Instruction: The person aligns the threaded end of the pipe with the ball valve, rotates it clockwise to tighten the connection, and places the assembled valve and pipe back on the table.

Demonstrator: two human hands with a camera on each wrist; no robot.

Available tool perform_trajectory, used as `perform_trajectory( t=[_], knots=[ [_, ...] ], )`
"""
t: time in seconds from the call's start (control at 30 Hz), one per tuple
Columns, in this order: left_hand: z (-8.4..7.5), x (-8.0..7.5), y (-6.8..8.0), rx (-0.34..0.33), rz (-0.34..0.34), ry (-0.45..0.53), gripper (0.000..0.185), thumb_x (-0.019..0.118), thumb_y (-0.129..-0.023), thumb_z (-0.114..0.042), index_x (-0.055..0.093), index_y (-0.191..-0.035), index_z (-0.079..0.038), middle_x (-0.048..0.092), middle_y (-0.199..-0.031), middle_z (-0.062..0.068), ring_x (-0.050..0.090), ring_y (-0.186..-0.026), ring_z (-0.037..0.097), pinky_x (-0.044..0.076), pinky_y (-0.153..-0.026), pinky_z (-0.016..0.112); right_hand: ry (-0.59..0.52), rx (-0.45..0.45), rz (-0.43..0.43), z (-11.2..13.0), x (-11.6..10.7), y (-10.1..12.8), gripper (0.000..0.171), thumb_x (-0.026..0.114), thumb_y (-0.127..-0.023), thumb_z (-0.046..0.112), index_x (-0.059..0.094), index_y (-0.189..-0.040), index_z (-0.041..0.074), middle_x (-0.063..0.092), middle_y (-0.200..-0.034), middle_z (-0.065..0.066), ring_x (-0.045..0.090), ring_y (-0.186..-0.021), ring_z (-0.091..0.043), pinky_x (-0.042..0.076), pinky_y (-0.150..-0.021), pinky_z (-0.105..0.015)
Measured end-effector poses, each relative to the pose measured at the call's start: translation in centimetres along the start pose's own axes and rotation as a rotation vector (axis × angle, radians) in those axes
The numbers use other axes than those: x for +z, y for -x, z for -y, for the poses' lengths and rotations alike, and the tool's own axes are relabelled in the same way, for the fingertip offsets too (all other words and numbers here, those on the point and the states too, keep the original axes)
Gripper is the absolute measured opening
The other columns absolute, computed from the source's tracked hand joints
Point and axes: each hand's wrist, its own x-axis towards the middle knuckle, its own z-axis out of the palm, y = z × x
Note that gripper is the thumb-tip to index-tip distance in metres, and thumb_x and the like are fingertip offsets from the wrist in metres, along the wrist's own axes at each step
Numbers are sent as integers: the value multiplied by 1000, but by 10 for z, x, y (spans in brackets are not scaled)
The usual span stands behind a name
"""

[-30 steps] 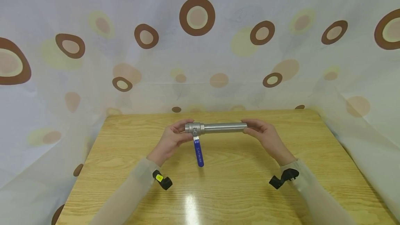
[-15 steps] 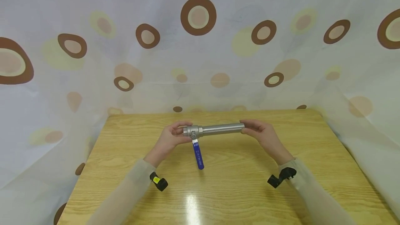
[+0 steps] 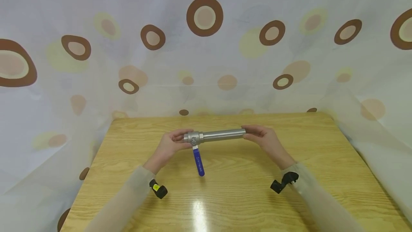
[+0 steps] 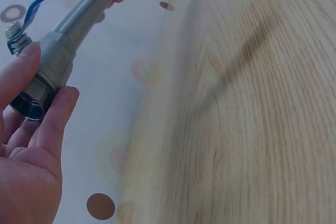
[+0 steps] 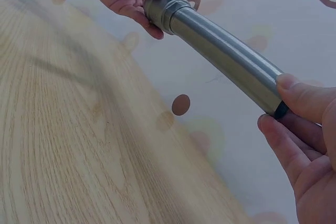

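We hold the pipe [image 3: 222,135] level above the table [image 3: 244,196], its long axis running left to right. The blue lever [image 3: 198,162] hangs toward us from the valve body [image 3: 192,138]. Left hand [image 3: 168,146] pinches the valve body; right hand [image 3: 262,139] pinches the pipe's far end from the valve.

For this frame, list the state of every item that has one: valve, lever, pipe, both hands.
Ball valve: held above the table, joined to the pipe's left end, open port facing left.
Blue lever: pointing toward the person, crosswise to the pipe.
Steel pipe: roughly level, in the air.
Left hand: grips the valve body.
Right hand: pinches the pipe's free end.
Table: bears neither part.
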Motion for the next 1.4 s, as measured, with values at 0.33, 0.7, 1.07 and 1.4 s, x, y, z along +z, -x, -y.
perform_trajectory(
  t=[0.33,0.7,1.07,1.4],
  knots=[
    [5,-10,6,4,-6,3,59,77,-89,3,58,-144,1,58,-146,23,62,-129,36,56,-103,36,-29,-22,24,-3,13,-6,45,75,-97,17,65,-136,-2,67,-133,-22,68,-106,-4,57,-92,-22],
    [7,-22,9,-4,-25,-21,60,77,-88,4,55,-143,6,59,-146,22,61,-130,37,55,-104,35,-37,-18,41,-8,26,-15,46,76,-96,18,65,-136,-3,68,-131,-19,69,-105,-7,56,-90,-21],
    [15,-47,8,-15,-46,-83,54,78,-89,0,58,-139,3,63,-140,24,69,-118,26,58,-98,29,-26,-24,57,-13,45,-21,43,78,-94,18,69,-132,0,70,-128,-16,71,-107,-13,58,-89,-23],
    [20,-61,7,-40,-69,-117,56,77,-90,-1,58,-143,2,59,-145,23,64,-127,34,55,-104,32,11,-10,75,-18,63,-22,41,78,-93,16,69,-130,-1,73,-121,-16,72,-105,-20,59,-88,-28]
  ],
)
